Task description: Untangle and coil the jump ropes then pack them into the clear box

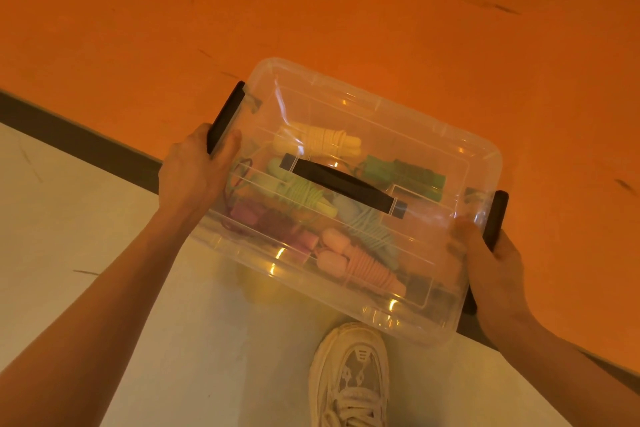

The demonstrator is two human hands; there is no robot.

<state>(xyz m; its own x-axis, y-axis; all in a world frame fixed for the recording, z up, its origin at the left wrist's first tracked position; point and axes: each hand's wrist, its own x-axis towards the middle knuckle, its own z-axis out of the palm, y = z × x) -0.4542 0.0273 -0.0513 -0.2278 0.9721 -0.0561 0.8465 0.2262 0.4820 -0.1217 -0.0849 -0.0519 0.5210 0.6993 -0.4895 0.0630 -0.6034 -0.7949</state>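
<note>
The clear box [408, 121] is held in the air above the floor with its clear lid on and a black carry handle [341, 185] across the top. Inside lie several coiled jump ropes: yellow [322, 140], green [405, 172], light green [298, 191], maroon [273, 222], blue [363, 220] and pink [356, 265]. My left hand [195, 173] grips the box's left end at the black latch [225, 116]. My right hand [491, 263] grips the right end at the other black latch [497, 218].
Below is an orange floor [311, 3], a dark strip [86, 146] and a pale floor area [86, 236]. A cream sneaker [353, 378] stands under the box's near edge.
</note>
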